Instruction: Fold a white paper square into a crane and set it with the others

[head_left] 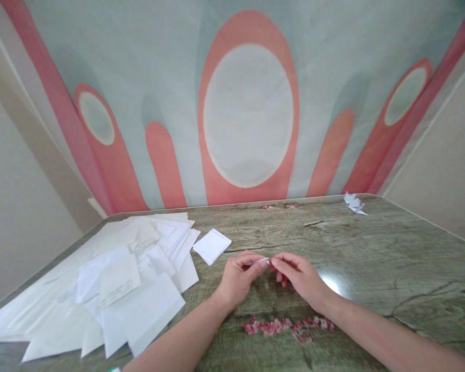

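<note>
Between my two hands, over the middle of the table, is a small folded piece of white paper [261, 261]. My left hand [240, 276] pinches it between thumb and fingers. The fingertips of my right hand [296, 276] are closed at its right end. Most of the paper is hidden by the fingers, so its full shape cannot be made out. A small stack of square white paper [212, 246] lies on the table just beyond and left of my left hand.
A large spread pile of white paper sheets [151, 305] covers the table's left side, some with printed lines. A folded white paper piece [355, 203] sits at the far right. The wood-grain table [372, 258] ends at a patterned backdrop [186, 103].
</note>
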`<state>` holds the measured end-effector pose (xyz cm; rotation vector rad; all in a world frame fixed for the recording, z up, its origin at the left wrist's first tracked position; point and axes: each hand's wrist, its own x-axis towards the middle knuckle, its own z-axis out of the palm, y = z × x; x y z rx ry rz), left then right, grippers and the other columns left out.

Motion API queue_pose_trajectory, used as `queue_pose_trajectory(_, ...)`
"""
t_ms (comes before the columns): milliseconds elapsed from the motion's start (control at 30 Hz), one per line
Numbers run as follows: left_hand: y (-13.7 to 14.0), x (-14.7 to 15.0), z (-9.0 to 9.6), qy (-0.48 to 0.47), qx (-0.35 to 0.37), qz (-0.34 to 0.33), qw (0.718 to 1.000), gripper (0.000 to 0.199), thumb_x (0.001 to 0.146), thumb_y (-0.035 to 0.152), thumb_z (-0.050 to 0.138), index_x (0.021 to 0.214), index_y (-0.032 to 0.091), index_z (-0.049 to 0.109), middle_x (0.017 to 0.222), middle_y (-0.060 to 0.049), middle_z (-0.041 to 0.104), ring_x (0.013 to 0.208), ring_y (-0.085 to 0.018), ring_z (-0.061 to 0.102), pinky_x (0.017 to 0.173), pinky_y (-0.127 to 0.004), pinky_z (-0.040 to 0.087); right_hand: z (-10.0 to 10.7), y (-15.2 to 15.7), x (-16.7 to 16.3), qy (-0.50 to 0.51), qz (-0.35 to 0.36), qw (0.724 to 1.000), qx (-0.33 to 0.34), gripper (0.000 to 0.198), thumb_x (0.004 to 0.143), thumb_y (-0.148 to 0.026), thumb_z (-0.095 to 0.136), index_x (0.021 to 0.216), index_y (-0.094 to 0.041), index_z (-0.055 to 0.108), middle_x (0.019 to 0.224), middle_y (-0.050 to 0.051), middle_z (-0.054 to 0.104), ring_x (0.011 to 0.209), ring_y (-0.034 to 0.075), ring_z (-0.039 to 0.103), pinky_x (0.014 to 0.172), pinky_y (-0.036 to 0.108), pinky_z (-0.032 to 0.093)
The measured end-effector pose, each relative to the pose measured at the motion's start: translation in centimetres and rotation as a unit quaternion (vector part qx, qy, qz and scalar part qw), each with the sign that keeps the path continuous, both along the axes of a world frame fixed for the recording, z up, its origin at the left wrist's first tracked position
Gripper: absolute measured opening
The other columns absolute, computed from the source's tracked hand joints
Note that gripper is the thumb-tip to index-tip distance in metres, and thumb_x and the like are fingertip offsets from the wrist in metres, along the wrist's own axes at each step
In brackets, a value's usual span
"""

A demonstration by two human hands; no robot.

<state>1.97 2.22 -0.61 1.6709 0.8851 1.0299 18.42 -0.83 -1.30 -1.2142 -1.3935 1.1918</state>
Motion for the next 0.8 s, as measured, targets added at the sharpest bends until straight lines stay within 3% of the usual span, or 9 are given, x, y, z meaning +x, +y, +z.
queue_pose_trajectory(533, -0.2, 0.0, 0.2, -0.006, 0.013, -0.023, 1.000, 0.017, 0.079, 0.029, 0.061, 0.077, 0.016, 0.072, 0.074, -0.005, 0.064, 0.073, -0.016, 0.057, 0.070, -0.026, 0.043, 0.5, 0.2, 0.8, 0.094, 0.090, 0.989, -0.069, 0.029, 0.077, -0.043, 0.060, 0.073, -0.014, 0.061, 0.066, -0.001, 0.057, 0.055, 0.008, 0.047, 0.052, 0.021, 0.038)
queue_pose_trajectory(800, -0.2, -0.1, 0.3, 0.003, 0.008, -0.032, 0.999, 0.017, 0.078, 0.028, 0.061, 0.079, 0.016, 0.073, 0.074, -0.005, 0.064, 0.073, -0.016, 0.057, 0.070, -0.025, 0.043, 0.0, 0.4, 1.1, 0.076, 0.102, 0.990, -0.061, 0.027, 0.079, -0.040, 0.058, 0.070, -0.014, 0.056, 0.062, -0.003, 0.054, 0.052, 0.007, 0.045, 0.052, 0.020, 0.036)
